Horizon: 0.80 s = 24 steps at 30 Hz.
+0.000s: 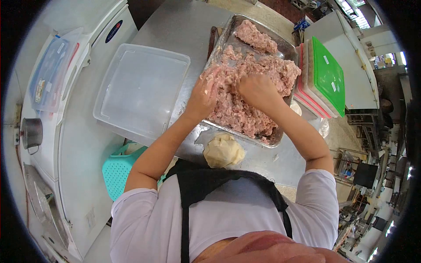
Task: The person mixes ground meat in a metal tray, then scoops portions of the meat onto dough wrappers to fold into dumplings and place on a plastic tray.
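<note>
A large mass of ground meat fills much of a metal tray on the steel table. At the tray's left side, my left hand lies against the meat, its fingers stretched out and smeared with bits of it. My right hand is curled and pressed into the middle of the pile, where its fingertips are hidden. A separate lump of meat sits at the tray's far end. Close to my body, a pale ball of dough rests on the table below the tray.
A translucent plastic lid or shallow bin lies left of the tray. Stacked containers with a green lid stand at the right. A white freezer borders the left side, with a teal perforated basket beside it.
</note>
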Available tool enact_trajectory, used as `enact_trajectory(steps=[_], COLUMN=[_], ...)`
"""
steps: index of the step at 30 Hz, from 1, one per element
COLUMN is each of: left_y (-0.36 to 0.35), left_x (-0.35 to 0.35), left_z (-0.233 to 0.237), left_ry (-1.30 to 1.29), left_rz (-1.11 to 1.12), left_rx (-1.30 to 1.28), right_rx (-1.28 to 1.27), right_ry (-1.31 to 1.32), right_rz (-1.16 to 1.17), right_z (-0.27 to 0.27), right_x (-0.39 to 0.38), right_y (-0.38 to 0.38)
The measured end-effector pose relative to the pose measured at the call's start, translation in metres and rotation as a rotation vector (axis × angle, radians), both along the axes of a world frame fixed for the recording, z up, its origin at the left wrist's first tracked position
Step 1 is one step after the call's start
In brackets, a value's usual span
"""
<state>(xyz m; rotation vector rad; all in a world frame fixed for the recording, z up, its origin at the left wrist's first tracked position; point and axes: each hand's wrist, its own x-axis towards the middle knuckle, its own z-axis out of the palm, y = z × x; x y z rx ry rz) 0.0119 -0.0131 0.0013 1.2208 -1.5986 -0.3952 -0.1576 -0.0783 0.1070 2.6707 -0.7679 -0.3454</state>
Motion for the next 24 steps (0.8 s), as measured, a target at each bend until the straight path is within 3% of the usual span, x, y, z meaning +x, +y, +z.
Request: enact_trajectory(steps=[4,6,8,11,14,15,20,24], left_y=[0.003,0.002,0.000,0.001,-0.004,-0.002,0.000,0.003], left_x=[0.001,0.000,-0.003,-0.004,-0.001,-0.001,-0.002,-0.001], left_z=[0.003,0.000,-0.002,-0.005,-0.008,-0.010,-0.010,-0.004], left_ry=[0.032,-0.018,-0.069,-0.120,-0.111,-0.137,-0.148,-0.161], left_rz=[-0.038,-0.019,0.002,0.020,-0.006,-0.003,-0.047,-0.094], left_rx=[0.021,0.021,0.024,0.078,-0.023,-0.028,-0.026,0.183], right_rx=[0.036,-0.038,-0.144,-0.195,-0.148,-0.046,0.064,0.078], right_ry=[0.040,0.098,-0.066,-0.043,-0.109,0.032,0.007,0.075], right_rz=[0.032,-0.183,-0.171,-0.252,-0.161,-0.171,0.094,-0.002], right_z=[0.016,0.039,0.014,-0.026,-0.044,-0.029,-0.012,0.041], right_x=[-0.028,-0.026,-0.039,-0.040,-0.019,-0.010,-0.012,-0.013], right_y=[-0.024,-0.047,-0.096,-0.151,-0.124,-0.099,-0.001,-0.008])
